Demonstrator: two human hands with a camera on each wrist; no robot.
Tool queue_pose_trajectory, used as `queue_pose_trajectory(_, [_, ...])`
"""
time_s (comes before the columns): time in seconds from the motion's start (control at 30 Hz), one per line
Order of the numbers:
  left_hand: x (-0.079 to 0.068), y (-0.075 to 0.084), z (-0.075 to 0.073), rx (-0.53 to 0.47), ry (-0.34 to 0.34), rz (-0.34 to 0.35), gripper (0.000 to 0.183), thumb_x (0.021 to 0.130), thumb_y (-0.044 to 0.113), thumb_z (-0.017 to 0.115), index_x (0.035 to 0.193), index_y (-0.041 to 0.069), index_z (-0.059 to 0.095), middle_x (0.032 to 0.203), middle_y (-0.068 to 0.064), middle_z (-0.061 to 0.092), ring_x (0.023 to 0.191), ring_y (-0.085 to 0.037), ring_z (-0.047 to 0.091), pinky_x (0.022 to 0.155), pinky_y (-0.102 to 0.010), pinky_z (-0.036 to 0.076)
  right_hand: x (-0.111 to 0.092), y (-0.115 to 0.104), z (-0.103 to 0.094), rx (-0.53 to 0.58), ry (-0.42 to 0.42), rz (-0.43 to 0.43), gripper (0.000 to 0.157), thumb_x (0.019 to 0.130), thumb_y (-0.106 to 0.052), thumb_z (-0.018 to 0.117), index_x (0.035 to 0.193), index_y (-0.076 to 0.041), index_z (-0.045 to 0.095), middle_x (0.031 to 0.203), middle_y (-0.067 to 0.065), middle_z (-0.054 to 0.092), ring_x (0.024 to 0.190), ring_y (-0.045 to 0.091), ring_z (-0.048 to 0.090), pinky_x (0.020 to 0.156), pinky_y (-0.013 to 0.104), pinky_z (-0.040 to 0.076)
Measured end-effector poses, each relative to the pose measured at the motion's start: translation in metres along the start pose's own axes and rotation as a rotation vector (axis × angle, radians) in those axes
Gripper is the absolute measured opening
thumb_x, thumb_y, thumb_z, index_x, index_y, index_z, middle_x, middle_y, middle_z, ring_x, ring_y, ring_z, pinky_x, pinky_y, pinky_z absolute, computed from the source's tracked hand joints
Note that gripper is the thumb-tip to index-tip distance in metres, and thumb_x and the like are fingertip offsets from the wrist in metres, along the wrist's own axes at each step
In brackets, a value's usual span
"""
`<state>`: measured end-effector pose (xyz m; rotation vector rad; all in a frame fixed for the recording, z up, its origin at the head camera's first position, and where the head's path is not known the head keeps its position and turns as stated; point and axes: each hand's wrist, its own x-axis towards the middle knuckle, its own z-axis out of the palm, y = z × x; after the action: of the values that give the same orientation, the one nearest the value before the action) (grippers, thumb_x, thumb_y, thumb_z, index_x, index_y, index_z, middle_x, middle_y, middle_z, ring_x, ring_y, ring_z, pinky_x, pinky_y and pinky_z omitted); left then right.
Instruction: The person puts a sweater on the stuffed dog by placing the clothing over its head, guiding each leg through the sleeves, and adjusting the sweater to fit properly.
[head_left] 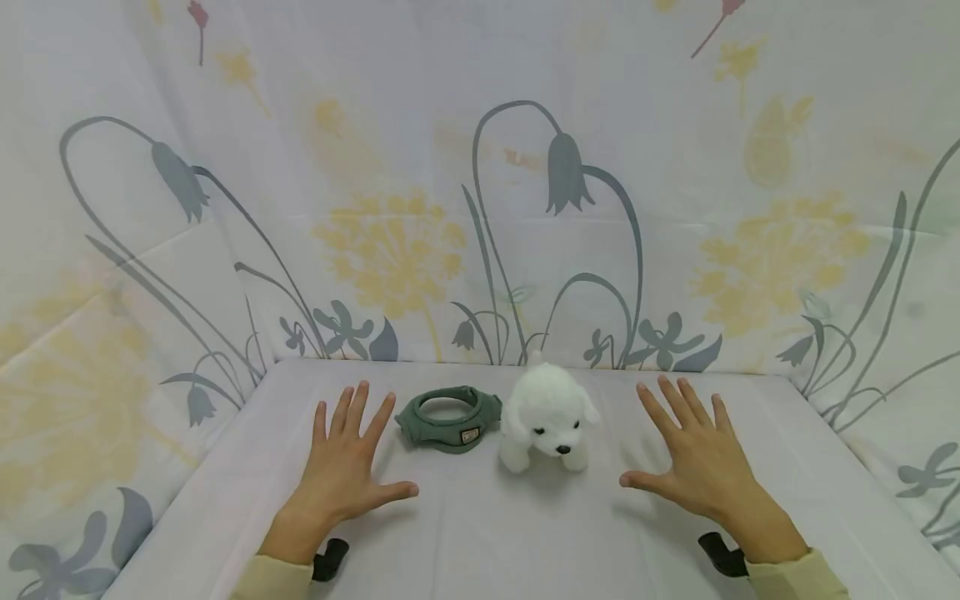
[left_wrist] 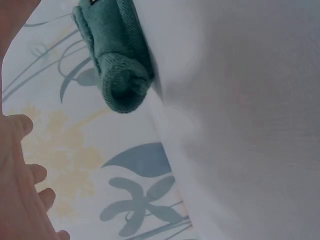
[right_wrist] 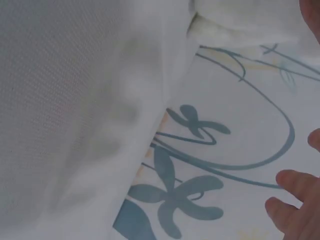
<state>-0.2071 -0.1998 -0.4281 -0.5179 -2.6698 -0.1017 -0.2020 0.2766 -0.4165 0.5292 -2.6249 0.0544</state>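
Note:
A white plush dog stands on the table, facing the front, with its fluffy head lowered. Left of it lies a small green knitted garment with a wide round opening, short sleeve-like ends and a small patch on its front. One rolled tube end of the garment shows in the left wrist view. My left hand hovers left of the garment, fingers spread and holding nothing. To the right of the dog, my right hand is likewise spread with nothing in it. Part of the dog's white fur appears in the right wrist view.
White cloth covers the table. A flower-printed curtain rises behind its back edge and along both sides. Black wrist-camera mounts sit below the hands at the cuffs.

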Motion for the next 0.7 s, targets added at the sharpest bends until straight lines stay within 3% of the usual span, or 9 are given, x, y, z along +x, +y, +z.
queue_pose_trajectory(0.17, [0.003,0.006,-0.006,-0.079,0.059,0.072,0.111,0.066,0.081,0.061,0.152,0.018,0.027,0.156,-0.018,0.016,0.14,-0.037,0.021,0.109,-0.059,0.015,0.003,-0.006,-0.001,0.054,0.073,-0.067,0.111,0.066,-0.077,0.064,0.152,-0.019,0.026,0.152,0.016,0.03,0.14,0.034,0.023,0.113,0.053,0.01])
queue_pose_trajectory(0.33, [0.008,0.013,-0.014,-0.177,0.133,0.158,0.101,0.07,0.066,0.071,0.147,0.013,0.035,0.152,-0.018,0.027,0.134,-0.037,0.034,0.106,-0.054,0.029,0.007,-0.019,-0.003,0.105,0.175,-0.14,0.108,0.065,-0.073,0.068,0.149,-0.013,0.035,0.147,0.017,0.037,0.137,0.035,0.031,0.114,0.049,0.014])
queue_pose_trajectory(0.5, [0.009,0.025,-0.018,-0.212,0.173,0.229,0.093,0.072,0.062,0.073,0.142,0.008,0.043,0.146,-0.017,0.037,0.131,-0.034,0.039,0.104,-0.053,0.033,0.011,-0.034,-0.007,0.199,0.23,-0.201,0.104,0.067,-0.071,0.068,0.145,-0.009,0.04,0.148,0.013,0.038,0.135,0.034,0.035,0.115,0.042,0.016])
queue_pose_trajectory(0.7, [0.007,0.036,-0.021,-0.267,0.205,0.262,0.089,0.073,0.057,0.075,0.14,0.006,0.045,0.142,-0.017,0.041,0.129,-0.033,0.042,0.102,-0.052,0.037,0.021,-0.054,-0.01,0.308,0.321,-0.303,0.094,0.076,-0.068,0.065,0.142,-0.004,0.044,0.143,0.014,0.043,0.129,0.036,0.042,0.113,0.042,0.022])
